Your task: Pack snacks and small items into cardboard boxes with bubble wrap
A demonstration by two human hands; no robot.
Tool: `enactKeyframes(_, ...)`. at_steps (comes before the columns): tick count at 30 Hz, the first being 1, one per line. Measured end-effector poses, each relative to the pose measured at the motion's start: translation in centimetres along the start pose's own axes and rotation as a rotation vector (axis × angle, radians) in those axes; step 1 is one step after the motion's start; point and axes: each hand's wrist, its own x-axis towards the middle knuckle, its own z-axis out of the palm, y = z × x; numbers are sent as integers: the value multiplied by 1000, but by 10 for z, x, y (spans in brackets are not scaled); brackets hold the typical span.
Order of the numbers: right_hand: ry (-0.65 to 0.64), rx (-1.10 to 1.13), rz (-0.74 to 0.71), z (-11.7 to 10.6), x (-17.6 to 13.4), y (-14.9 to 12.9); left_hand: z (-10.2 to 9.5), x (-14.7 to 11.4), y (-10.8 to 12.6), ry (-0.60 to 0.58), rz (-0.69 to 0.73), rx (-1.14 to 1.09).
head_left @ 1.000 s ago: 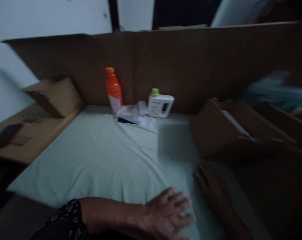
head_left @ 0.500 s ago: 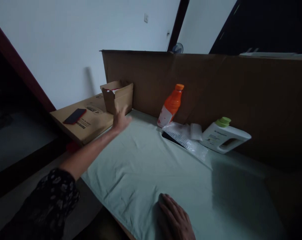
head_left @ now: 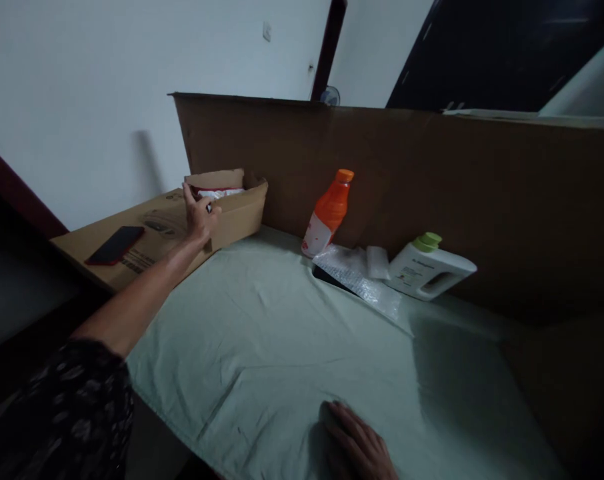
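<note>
My left hand (head_left: 201, 217) reaches to the near left side of a small open cardboard box (head_left: 239, 217). Its fingers are bent over the box's wall, and one finger points up along the corner. A small dark spot shows by the fingers; what it is I cannot make out. Inside the box lies something white and red (head_left: 221, 193), mostly hidden by the walls. My right hand (head_left: 359, 440) rests palm down on the pale green cloth (head_left: 282, 333) near the front edge, fingers stretched out and lying close together.
A phone (head_left: 115, 245) lies on a large flat carton (head_left: 155, 217) at left. Behind the cloth stands a cardboard panel (head_left: 407, 160). Before it are a tilted orange bottle (head_left: 328, 213), bubble wrap (head_left: 359, 277) over a dark flat object, and a white jug (head_left: 425, 270) with a green cap.
My left hand has moved left and up onto the box, which has turned and shows a wider side. The view has shifted a little. My right hand stays on the cloth.
</note>
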Motion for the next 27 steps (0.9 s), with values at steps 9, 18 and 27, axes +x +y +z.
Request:
enactKeyframes(9,198,202,379,-48,17,-10,-60,-190,37,-409,28,-200)
enactKeyframes(18,171,507,559,-90,-1,-20,-52,-309,46,-408,-81,-538)
enactKeyframes(27,165,551,525,-76,24,27,28,-307,35,-667,-310,-391)
